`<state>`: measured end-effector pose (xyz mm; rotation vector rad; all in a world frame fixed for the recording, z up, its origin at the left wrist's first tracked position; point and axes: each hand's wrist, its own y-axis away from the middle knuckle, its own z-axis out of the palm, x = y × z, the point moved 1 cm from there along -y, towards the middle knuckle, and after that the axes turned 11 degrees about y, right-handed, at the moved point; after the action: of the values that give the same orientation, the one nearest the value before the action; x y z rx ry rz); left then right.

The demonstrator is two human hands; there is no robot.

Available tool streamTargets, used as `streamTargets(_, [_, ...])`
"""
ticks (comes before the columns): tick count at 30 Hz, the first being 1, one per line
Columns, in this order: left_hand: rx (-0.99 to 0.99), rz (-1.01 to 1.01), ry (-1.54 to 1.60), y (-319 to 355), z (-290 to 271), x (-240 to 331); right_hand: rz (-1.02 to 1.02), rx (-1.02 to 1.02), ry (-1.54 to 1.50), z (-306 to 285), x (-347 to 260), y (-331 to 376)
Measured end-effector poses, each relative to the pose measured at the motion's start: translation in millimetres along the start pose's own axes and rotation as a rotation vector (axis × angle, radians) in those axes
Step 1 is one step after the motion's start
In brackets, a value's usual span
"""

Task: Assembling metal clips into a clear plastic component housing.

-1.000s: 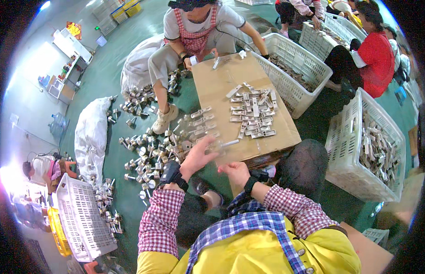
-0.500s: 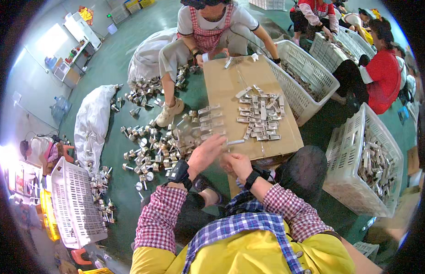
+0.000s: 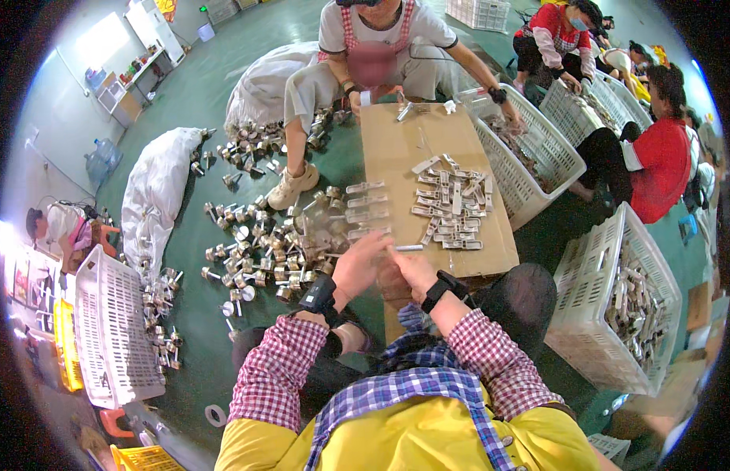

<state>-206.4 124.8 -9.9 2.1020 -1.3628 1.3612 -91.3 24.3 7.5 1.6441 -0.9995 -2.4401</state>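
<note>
My left hand [image 3: 359, 268] and my right hand [image 3: 414, 275] meet at the near left corner of a cardboard box [image 3: 479, 267]. Both have bent, closed fingers, with fingertips touching; whatever lies between them is hidden. Beside the fingertips shows a thin pale rod [image 3: 410, 248]; whether it is held or lying on the box I cannot tell. A pile of flat silver metal clips [image 3: 457, 200] covers the middle of the box top. Several similar pieces [image 3: 366, 202] line its left edge. Left of my hands, round metal parts with stems [image 3: 259, 251] are heaped on the floor.
Opposite me sits a co-worker [image 3: 385, 47], one hand inside a white crate [image 3: 530, 184] of metal pieces. Another full crate [image 3: 573, 302] stands at my right. On the left are a white sack [image 3: 157, 196] and a white crate [image 3: 118, 337]. More people work at the upper right.
My right hand has straightened somewhat and moved up against the left fingertips. The co-worker opposite has reached from the crate's rim into its contents. The whole view has shifted slightly.
</note>
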Motion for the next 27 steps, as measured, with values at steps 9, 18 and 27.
streamTargets(9, [-0.011, -0.032, -0.045, -3.1, -7.3, 3.1, -1.004, 0.245, 1.144, -34.1, -25.1, -14.5])
streamTargets(18, [-0.027, -0.234, 0.044, -10.8, -14.9, 16.4, -0.789, 0.049, 0.921, -38.2, -7.2, -39.5])
streamTargets(27, [-0.196, -0.222, 0.052, -28.7, -35.2, 31.7, -0.66, -0.216, 0.937, -40.7, -24.8, -60.7])
